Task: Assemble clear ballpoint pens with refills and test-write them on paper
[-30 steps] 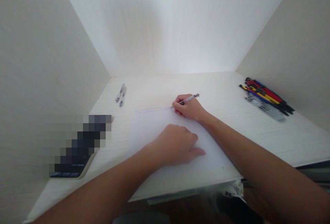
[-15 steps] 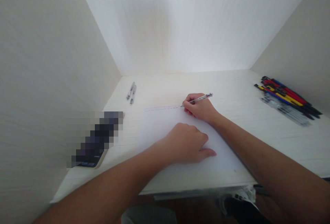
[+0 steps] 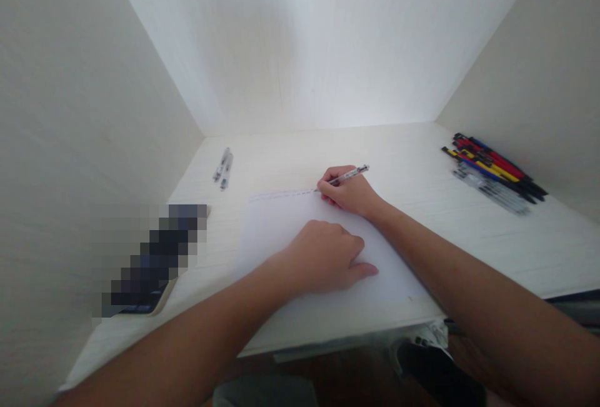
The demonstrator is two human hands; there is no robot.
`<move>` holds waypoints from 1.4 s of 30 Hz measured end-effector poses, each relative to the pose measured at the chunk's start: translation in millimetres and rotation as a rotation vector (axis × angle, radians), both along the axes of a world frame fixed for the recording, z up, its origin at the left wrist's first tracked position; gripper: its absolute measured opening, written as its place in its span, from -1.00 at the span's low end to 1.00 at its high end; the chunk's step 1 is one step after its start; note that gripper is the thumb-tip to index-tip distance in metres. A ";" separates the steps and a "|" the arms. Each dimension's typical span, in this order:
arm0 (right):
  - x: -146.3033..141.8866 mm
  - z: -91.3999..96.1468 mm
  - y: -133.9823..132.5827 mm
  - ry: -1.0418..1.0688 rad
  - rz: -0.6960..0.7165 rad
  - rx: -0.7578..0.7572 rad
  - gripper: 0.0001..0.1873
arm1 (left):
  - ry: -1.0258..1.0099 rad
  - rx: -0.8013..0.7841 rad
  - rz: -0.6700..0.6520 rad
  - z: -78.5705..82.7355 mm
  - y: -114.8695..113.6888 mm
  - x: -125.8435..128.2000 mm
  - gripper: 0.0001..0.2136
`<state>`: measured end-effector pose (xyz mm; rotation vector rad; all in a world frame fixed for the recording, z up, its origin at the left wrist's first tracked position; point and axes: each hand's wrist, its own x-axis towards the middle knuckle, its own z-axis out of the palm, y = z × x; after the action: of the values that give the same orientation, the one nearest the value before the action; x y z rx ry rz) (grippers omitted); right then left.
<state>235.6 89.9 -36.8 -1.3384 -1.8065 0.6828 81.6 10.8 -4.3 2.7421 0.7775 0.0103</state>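
A clear-barrelled pen [image 3: 349,174] is pinched in my right hand [image 3: 347,191]. Its tip meets the upper part of a white sheet of paper [image 3: 269,232], at the right end of a line of small dark handwriting [image 3: 280,194]. Lower on the same sheet rests my left hand [image 3: 323,256], palm down, holding nothing visible. Its thumb sticks out apart from the bent fingers, whose tips are largely hidden beneath the hand.
Two clear pens [image 3: 224,168] lie at the back left. A phone [image 3: 154,257], mostly pixelated, leans along the left panel [image 3: 84,132]. Several coloured pens [image 3: 499,162] and clear pens [image 3: 492,189] are piled at the right on the white desk [image 3: 403,150]. A back panel [image 3: 319,38] encloses it.
The whole view has shifted, so the desk and everything on it appear farther left. My right hand keeps the pen at the handwriting; my left hand stays on the paper.
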 end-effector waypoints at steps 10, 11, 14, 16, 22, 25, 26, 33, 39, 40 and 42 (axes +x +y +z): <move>1.1 0.7 0.8 -0.039 0.000 0.011 -0.83 | -0.001 0.002 0.017 -0.1 -0.5 0.8 -0.57; 1.1 0.7 0.8 -0.041 0.000 0.010 -0.83 | -0.002 0.003 0.016 -0.1 -0.5 0.7 -0.57; 0.6 0.5 0.8 -0.037 -0.001 0.000 -0.83 | 0.001 0.007 0.012 0.2 -0.5 0.6 -0.57; 0.2 0.4 0.8 -0.032 0.002 -0.004 -0.83 | 0.008 0.004 0.013 0.8 -0.7 0.8 -0.57; 0.1 -0.4 1.1 -0.024 0.011 -0.008 -0.83 | 0.029 -0.008 0.024 3.2 -1.3 0.9 -0.58; 0.2 -0.9 1.4 -0.015 0.017 -0.023 -0.83 | 0.029 -0.007 0.018 3.6 -1.4 0.6 -0.58; 0.2 -1.1 1.5 -0.012 0.017 -0.025 -0.83 | 0.029 -0.007 0.017 3.8 -1.4 0.5 -0.58; 1.7 -4.0 2.9 0.027 0.019 -0.052 -0.83 | 0.042 -0.012 0.026 4.7 -1.7 1.0 -0.58; 2.1 -4.1 3.1 0.015 0.024 -0.017 -0.82 | 0.008 0.000 0.026 2.6 -1.6 0.9 -0.59; 1.8 -3.4 2.9 0.011 0.019 -0.019 -0.82 | 0.008 -0.001 0.024 2.7 -1.6 0.8 -0.59; 1.2 -1.8 2.4 0.004 0.014 -0.027 -0.83 | 0.015 -0.005 0.023 3.1 -1.6 0.6 -0.58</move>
<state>236.8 92.3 -38.7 -1.3416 -1.8109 0.7195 82.3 9.1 -1.3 2.7315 0.8116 -0.0068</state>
